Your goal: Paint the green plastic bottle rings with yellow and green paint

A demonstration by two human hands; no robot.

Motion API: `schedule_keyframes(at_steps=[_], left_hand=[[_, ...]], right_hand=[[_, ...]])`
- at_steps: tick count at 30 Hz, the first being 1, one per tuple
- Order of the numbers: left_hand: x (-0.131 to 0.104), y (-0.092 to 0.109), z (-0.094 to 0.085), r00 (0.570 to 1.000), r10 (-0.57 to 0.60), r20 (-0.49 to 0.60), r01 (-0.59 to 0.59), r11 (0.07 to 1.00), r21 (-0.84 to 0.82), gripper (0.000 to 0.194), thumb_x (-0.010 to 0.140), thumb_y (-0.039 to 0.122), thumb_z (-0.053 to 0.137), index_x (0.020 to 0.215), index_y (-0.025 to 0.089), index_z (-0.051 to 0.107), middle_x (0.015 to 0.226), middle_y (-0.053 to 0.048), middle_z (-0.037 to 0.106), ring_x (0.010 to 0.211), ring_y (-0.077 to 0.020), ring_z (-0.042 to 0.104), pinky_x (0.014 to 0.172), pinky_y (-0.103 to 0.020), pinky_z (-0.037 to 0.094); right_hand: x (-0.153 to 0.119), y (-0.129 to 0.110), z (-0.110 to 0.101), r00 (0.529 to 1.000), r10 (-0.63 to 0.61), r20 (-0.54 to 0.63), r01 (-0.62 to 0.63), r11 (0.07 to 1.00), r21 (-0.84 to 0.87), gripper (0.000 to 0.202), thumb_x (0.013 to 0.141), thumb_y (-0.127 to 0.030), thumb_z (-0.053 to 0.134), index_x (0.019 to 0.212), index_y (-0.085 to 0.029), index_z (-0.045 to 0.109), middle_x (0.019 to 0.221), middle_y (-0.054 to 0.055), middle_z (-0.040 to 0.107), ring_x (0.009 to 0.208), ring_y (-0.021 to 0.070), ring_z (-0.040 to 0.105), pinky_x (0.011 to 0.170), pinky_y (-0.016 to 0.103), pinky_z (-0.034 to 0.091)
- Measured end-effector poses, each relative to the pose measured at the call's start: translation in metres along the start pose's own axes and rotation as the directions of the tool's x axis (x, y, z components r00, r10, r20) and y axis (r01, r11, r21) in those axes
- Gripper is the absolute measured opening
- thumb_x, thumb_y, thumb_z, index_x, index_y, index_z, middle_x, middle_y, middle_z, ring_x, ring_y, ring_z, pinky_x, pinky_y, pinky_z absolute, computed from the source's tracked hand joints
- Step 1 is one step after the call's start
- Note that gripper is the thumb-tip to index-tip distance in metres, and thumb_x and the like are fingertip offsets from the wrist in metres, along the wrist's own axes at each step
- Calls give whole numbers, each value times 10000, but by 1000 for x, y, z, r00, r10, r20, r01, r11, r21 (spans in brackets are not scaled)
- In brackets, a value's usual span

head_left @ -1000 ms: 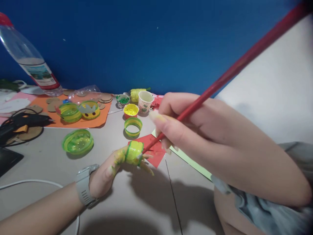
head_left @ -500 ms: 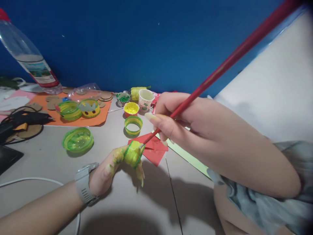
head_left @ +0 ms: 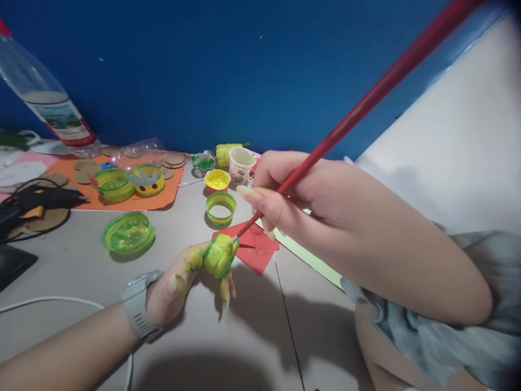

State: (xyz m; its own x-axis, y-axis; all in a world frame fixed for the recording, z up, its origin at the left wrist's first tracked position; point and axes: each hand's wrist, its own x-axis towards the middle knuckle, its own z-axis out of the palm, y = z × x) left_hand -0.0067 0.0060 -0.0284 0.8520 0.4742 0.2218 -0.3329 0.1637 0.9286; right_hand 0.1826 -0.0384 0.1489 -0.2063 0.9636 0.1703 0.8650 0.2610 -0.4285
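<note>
My right hand [head_left: 293, 195] pinches a long red paintbrush [head_left: 321, 149], its handle slanting up to the right. The brush tip touches a yellow-and-green painted bottle piece [head_left: 220, 256] on my left hand [head_left: 175, 282]. That piece sits around the fingers of my left hand, whose fingertips stick out below it; paint smears the thumb and knuckles. Just beyond lies a painted plastic ring [head_left: 221, 209] with green edges. Behind the ring stand a small cup of yellow paint [head_left: 217, 181] and a small cup of green paint [head_left: 203, 164].
A patterned paper cup [head_left: 242, 165] stands behind my right hand. Red paper [head_left: 258, 252] and a pale green strip [head_left: 313, 260] lie on the floor. At left are a painted bowl [head_left: 128, 233], orange paper [head_left: 163, 202], a glue gun [head_left: 40, 201] and a tilted bottle [head_left: 57, 103].
The brush tip has shifted slightly over the painted piece, which has turned a little in my left hand. The view has also moved slightly.
</note>
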Motion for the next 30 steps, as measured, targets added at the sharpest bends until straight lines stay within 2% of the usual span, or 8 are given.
schedule_keyframes(at_steps=[6,12,17,21,26,30], left_hand=[[1,2,1,1000,-7,-12,7,1000,11,796,722,846,322,1032,151,556,767,-98,663,646,-257,646,598,-424,555],[0,-1,-2,1000,8,-20,-7,999,39,759,743,823,342,1015,154,574,777,-108,661,680,-248,642,579,-373,550],[0,-3,-1,998,34,-58,-32,999,36,754,756,820,314,1005,159,578,762,-103,660,655,-242,640,549,-358,546],[0,-4,0,995,37,-96,-37,999,1,735,772,801,325,1037,163,578,775,-101,665,669,-242,641,555,-348,539],[1,-3,1,990,54,-133,-56,998,-9,780,738,832,329,1002,153,608,762,-103,675,655,-242,639,556,-351,540],[1,-4,0,991,62,-123,-65,998,-24,743,759,806,349,1012,158,610,779,-104,678,643,-240,640,532,-347,544]], right_hand=[[1,-2,-1,999,-15,29,14,998,58,279,965,-328,417,725,-194,466,553,-58,403,443,55,356,493,217,340],[0,-3,2,999,-48,6,47,997,58,272,962,-274,424,705,-187,447,647,-36,456,594,79,448,552,221,347],[0,-4,3,1000,-14,7,13,998,61,280,960,-265,411,692,-187,430,634,-30,456,552,84,415,512,229,322],[1,-8,4,1000,-14,4,14,999,38,247,962,-259,401,730,-191,454,657,-12,489,585,100,465,547,239,359],[2,-8,6,1000,-12,1,12,1000,15,271,958,-230,399,691,-191,416,639,-13,479,567,96,456,531,242,367],[3,-7,6,1000,-17,2,17,1000,21,257,958,-226,394,704,-191,411,664,-12,492,561,92,446,550,239,388]])
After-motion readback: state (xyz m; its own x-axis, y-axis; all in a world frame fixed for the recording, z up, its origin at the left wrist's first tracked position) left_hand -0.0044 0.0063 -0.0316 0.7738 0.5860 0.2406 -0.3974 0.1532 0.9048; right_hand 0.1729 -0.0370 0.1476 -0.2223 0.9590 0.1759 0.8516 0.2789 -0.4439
